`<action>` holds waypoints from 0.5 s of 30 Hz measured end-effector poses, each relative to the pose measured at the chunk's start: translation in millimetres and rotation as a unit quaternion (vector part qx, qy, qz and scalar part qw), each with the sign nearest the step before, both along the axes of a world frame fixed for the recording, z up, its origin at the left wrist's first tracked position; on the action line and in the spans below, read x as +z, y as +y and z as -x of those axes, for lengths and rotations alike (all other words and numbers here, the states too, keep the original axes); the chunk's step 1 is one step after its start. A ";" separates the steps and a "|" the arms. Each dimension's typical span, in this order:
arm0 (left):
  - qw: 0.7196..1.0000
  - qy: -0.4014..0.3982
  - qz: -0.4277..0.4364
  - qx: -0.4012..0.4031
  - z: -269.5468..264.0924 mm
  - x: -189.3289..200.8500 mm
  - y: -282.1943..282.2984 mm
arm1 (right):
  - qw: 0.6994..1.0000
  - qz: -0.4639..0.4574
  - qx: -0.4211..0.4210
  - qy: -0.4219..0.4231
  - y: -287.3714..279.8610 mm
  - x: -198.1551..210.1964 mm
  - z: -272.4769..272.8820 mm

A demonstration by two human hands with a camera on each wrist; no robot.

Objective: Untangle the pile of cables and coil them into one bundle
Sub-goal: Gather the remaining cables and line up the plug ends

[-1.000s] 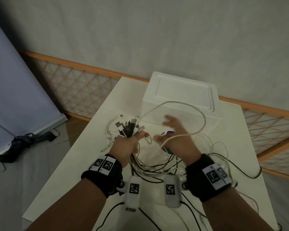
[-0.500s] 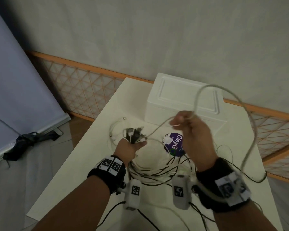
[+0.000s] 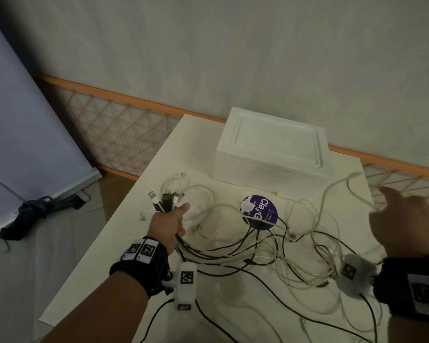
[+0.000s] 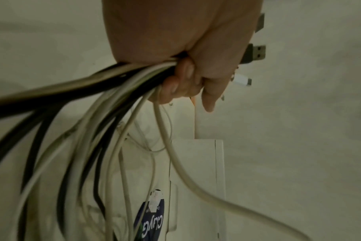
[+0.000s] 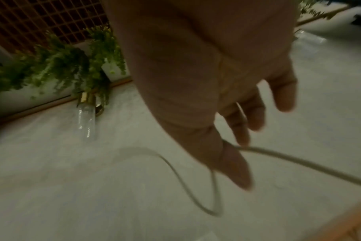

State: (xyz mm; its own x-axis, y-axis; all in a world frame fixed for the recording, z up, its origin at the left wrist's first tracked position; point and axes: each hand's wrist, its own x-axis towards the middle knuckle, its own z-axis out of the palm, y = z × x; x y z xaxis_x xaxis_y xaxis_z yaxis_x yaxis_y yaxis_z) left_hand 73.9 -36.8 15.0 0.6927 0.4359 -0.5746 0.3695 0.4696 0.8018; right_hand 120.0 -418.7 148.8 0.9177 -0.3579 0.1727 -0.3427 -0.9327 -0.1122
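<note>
My left hand (image 3: 170, 224) grips the gathered ends of several black and white cables; their plugs (image 3: 165, 198) fan out above the fist. In the left wrist view the fingers (image 4: 181, 84) curl round the strands. The rest of the cables (image 3: 270, 253) lie tangled in loops over the white table (image 3: 124, 231). My right hand (image 3: 406, 219) is out at the right edge, blurred, fingers spread. One white cable (image 5: 299, 161) runs across the crook between its thumb and forefinger and loops below. The right hand (image 5: 247, 130) looks relaxed, not gripping.
A white foam box (image 3: 273, 152) stands at the back of the table. A round purple labelled disc (image 3: 263, 209) lies among the cables before it. A lattice rail runs behind. A dark bundle (image 3: 35, 209) lies on the floor left. Plants (image 5: 52, 65) and a glass bottle (image 5: 87, 120) are off right.
My right hand has swung from a raised pinch near the middle out and down to the far right, its fingers spreading. The long white cable loop has dropped. The left hand keeps its grip.
</note>
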 end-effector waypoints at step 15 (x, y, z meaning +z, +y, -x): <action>0.993 -0.093 0.074 -0.029 19.8 44.3 -32.8 | 0.891 -0.260 0.373 0.016 189.1 -16.4 55.6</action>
